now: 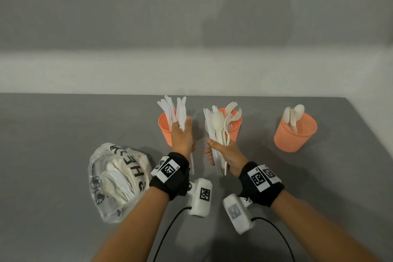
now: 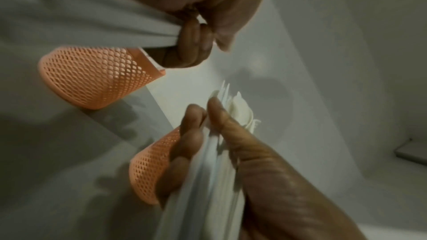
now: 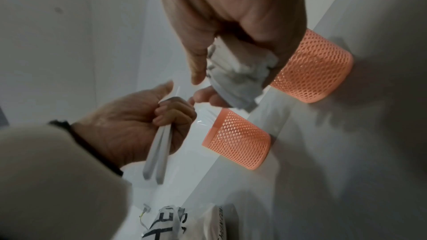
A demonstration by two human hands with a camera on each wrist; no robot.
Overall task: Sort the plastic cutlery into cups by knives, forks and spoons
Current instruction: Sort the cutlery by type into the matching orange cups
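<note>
two knives (image 1: 182,119) sit pinched in the left hand (image 1: 182,140) above the knife cup (image 1: 164,127); right hand (image 1: 223,155) fingers clamp a mixed bundle (image 1: 217,132) — any slackening could spill it over the desk (image 1: 63,125).

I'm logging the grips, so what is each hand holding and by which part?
The left hand grips a couple of knives around their handles; the right hand grips a mixed cutlery bundle around the handles too.
</note>
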